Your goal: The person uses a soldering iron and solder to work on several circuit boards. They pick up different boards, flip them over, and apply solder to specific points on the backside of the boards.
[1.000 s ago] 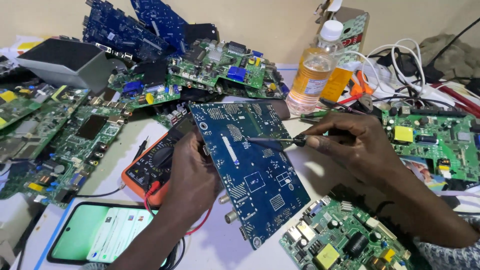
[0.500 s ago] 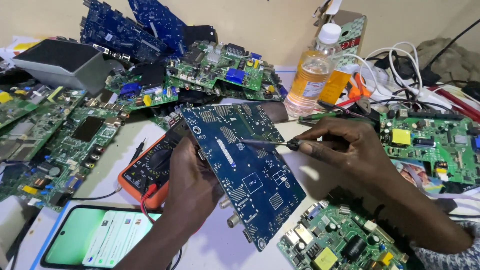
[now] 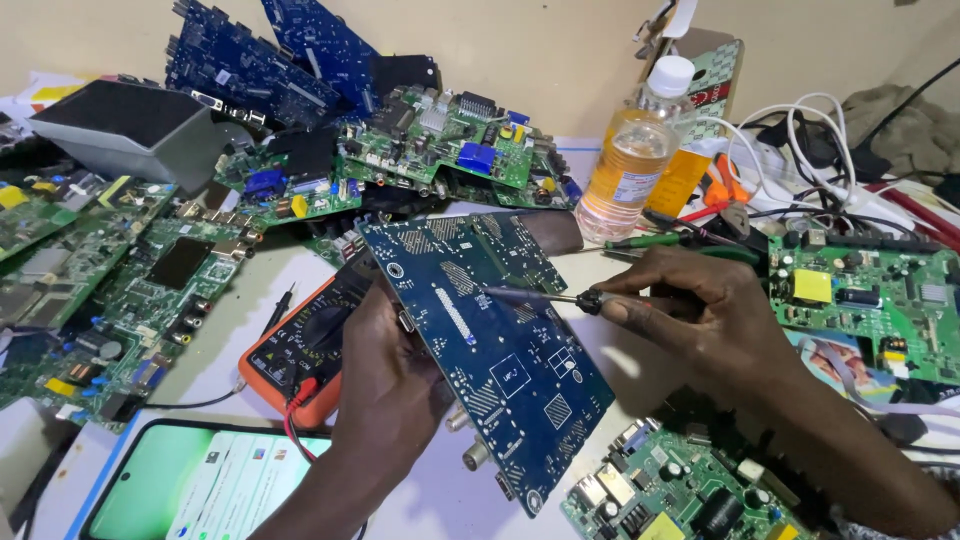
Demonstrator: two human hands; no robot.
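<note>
— Honestly, from my seat the weak point is how the blue circuit board is held. My left hand is wrapped around its left edge, propping it tilted above the white table, with nothing else under it.

— And the right?

— My right hand pinches a thin metal probe between fingertips, closed tight on the black collar; the tip rests on the board's upper middle. If I press hard, I'd judge the board could pivot in my grip and the tip skate across the solder pads.

— Anything underneath to worry about?

— The orange multimeter lies just beside my left hand, partly under the board, red lead trailing. A dropped board would land on it. The bottle of amber liquid stands near my right wrist; a careless elbow might tip it onto the green boards.
</note>
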